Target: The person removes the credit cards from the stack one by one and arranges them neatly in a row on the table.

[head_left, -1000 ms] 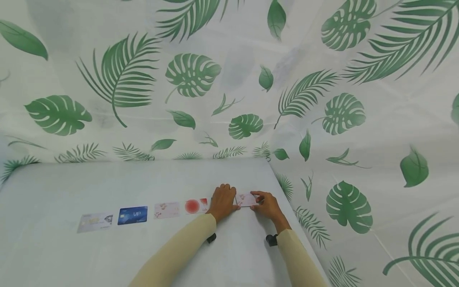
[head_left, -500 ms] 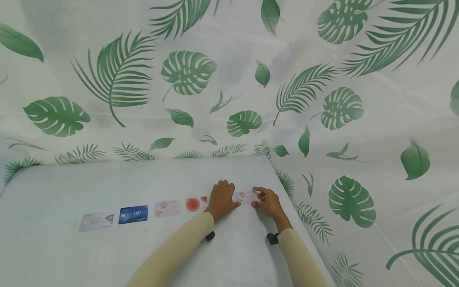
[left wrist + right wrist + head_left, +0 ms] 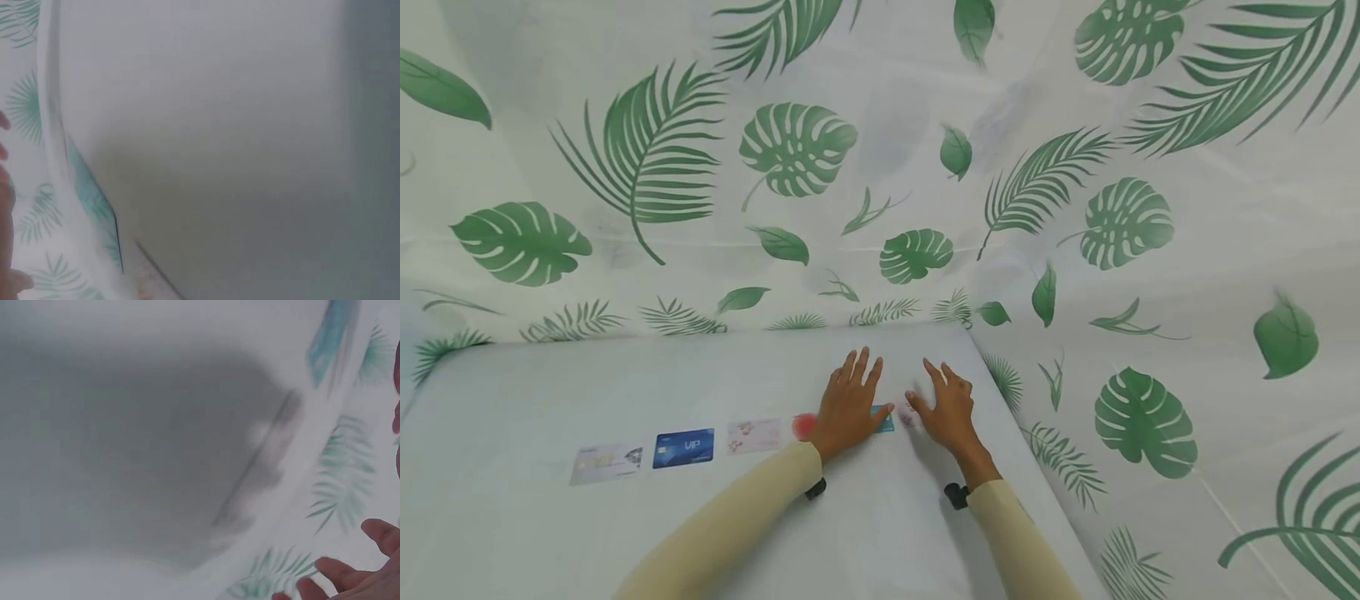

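In the head view my left hand (image 3: 848,412) is spread over the row of cards, holding nothing. It partly covers a card with a red circle (image 3: 803,427) and a teal card (image 3: 886,420). My right hand (image 3: 951,408), fingers spread and also holding nothing, is over the rightmost pink flowered card (image 3: 908,414) and hides much of it. The teal card (image 3: 94,194) shows at the left of the left wrist view. In the right wrist view the pink card (image 3: 265,459) looks blurred, with fingers (image 3: 350,575) at the lower right.
Further left in the row lie another pink flowered card (image 3: 754,436), a blue VIP card (image 3: 683,448) and a silvery card (image 3: 607,463). They rest on a white table (image 3: 587,542). Leaf-patterned cloth (image 3: 820,208) stands behind the table and along its right side.
Both hands have let go of the rightmost pink card and spread their fingers. The left hand has shifted left, uncovering part of the teal card. The pink card stays at the row's right end.
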`<action>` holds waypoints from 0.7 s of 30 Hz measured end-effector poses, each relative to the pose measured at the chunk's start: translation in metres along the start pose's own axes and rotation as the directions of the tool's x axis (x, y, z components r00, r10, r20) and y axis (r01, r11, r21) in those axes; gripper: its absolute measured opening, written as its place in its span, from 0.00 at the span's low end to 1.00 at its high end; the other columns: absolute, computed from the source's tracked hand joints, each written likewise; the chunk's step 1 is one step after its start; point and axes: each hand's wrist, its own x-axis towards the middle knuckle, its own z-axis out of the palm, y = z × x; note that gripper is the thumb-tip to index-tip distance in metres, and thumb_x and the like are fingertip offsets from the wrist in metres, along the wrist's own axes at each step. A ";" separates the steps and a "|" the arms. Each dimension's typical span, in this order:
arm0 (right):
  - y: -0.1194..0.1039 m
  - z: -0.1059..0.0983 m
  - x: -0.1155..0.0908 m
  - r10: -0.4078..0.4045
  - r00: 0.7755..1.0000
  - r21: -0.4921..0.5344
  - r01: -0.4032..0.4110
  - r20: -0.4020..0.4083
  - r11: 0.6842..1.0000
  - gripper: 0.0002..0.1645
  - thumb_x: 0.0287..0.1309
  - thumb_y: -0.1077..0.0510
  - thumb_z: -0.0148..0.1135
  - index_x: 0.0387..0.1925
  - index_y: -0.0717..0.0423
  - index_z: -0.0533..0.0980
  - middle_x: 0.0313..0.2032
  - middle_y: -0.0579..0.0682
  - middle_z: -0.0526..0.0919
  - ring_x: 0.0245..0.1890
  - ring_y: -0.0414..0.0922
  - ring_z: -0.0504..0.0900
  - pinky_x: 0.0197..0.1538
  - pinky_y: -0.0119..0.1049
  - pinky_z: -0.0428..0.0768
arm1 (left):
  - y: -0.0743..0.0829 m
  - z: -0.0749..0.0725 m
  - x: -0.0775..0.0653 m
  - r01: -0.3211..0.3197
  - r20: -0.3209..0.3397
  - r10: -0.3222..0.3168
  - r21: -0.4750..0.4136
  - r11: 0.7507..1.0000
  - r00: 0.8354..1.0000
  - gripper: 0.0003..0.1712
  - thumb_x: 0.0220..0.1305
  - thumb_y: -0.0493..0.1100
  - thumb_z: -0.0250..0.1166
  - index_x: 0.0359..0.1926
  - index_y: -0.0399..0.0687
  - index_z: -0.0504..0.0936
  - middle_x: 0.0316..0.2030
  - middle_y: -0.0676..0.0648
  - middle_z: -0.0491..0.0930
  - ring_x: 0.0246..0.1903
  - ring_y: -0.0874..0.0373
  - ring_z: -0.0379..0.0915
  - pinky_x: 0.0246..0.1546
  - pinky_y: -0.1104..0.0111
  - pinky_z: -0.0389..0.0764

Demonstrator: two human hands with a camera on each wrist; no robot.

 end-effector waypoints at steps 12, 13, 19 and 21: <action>-0.044 0.001 -0.006 -0.088 0.996 -0.142 0.088 0.010 0.986 0.49 0.71 0.34 0.63 0.83 0.47 0.59 0.82 0.72 0.49 0.80 0.80 0.46 0.72 0.83 0.49 | -0.017 -0.033 -0.018 0.033 0.068 -0.040 0.104 0.994 0.997 0.52 0.74 0.70 0.60 0.85 0.51 0.54 0.86 0.36 0.37 0.84 0.30 0.33 0.75 0.27 0.50; -0.047 0.001 -0.007 -0.089 0.996 -0.146 0.090 0.015 0.985 0.49 0.71 0.34 0.62 0.83 0.46 0.58 0.83 0.71 0.48 0.80 0.80 0.45 0.71 0.84 0.49 | -0.019 -0.035 -0.019 0.034 0.062 -0.041 0.117 0.993 0.997 0.52 0.73 0.71 0.59 0.85 0.51 0.54 0.86 0.37 0.38 0.84 0.30 0.34 0.74 0.26 0.50; -0.057 0.001 -0.010 -0.107 0.994 -0.172 0.109 0.020 0.979 0.50 0.70 0.33 0.62 0.84 0.45 0.58 0.83 0.71 0.48 0.80 0.81 0.43 0.67 0.89 0.47 | -0.025 -0.044 -0.028 0.042 0.050 -0.050 0.146 0.988 0.997 0.53 0.73 0.72 0.58 0.86 0.53 0.52 0.87 0.39 0.36 0.85 0.32 0.30 0.72 0.22 0.48; -0.059 0.001 -0.011 -0.112 0.993 -0.185 0.114 0.023 0.976 0.50 0.70 0.32 0.61 0.84 0.44 0.57 0.83 0.71 0.48 0.80 0.82 0.42 0.66 0.90 0.47 | -0.027 -0.046 -0.031 0.043 0.043 -0.050 0.145 0.988 0.998 0.53 0.73 0.71 0.59 0.86 0.53 0.52 0.87 0.39 0.37 0.85 0.31 0.30 0.71 0.21 0.47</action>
